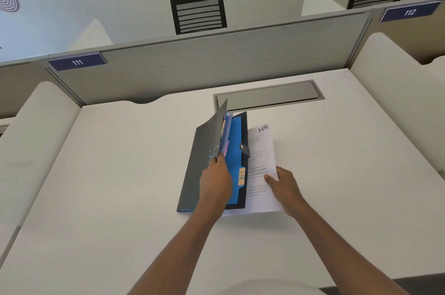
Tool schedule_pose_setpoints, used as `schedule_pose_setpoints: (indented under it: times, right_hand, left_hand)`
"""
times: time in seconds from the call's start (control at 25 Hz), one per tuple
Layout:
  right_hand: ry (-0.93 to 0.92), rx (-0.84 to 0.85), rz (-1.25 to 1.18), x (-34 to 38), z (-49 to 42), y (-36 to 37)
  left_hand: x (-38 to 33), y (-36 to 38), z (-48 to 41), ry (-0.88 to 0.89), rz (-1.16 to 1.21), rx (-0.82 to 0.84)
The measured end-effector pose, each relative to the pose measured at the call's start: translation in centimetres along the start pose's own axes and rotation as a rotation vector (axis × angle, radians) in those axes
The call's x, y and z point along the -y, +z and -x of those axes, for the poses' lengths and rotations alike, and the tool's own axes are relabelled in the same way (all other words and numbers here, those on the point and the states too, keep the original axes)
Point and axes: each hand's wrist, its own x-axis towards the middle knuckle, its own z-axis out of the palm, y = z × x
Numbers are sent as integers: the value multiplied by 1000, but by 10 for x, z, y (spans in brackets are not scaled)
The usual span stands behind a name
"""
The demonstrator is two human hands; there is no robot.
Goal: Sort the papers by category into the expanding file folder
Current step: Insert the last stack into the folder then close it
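A grey expanding file folder lies on the white desk, its front cover lifted. Inside I see blue dividers and a blue pocket carrying an orange tab marked HR. My left hand grips the raised cover and front dividers, holding the folder open. Just right of the folder lies a white printed sheet headed HR, its left edge tucked under the folder's dark back flap. My right hand pinches that sheet at its lower right edge.
A metal cable-tray lid is set into the desk behind the folder. A grey partition with labels 111 and 112 closes the back. White side dividers flank the desk. Black mesh chairs stand beyond.
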Motion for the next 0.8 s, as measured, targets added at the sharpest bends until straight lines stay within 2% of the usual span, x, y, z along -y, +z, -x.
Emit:
schedule_pose_setpoints:
  times: [0.24,0.56,0.68,0.8]
  right_hand:
    - [192,-58,73,-28,-15,-30]
    - [-47,-272,194,45,0,-91]
    - [-117,-313,119,79,10,-113]
    - [-132,-282,1,105,24,-128]
  left_hand:
    - [2,-5,4,92,186,82]
    - [15,8,-7,1,519,183]
    - [16,11,-6,-14,585,200]
    - [19,13,-9,-20,656,194]
